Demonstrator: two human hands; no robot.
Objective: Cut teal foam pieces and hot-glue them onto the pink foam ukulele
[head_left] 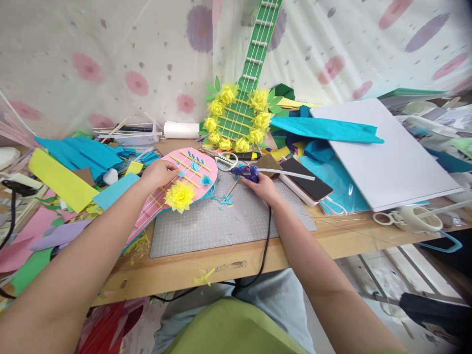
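Note:
My right hand (260, 186) is wrapped round a blue glue gun (246, 172) with a long white glue stick jutting from its back. Its nozzle points left, toward a pink paper guitar (202, 166) that lies on the grey cutting mat (206, 228). Over the guitar, my left hand (161, 173) has its fingertips pinched together beside a small light-blue paper piece (181, 173); whether they grip anything is hidden. A large yellow paper flower (179, 196) and a blue paper flower (205, 180) sit on the guitar, with yellow sticks and white strings across it.
Behind stands a green paper guitar (236, 118) ringed with yellow flowers. White scissors (226, 161) lie near the glue gun's nozzle. At right are a phone (307, 178) and a large white board (383, 157). Coloured paper (61, 179) crowds the left. A black cord (266, 246) hangs over the edge.

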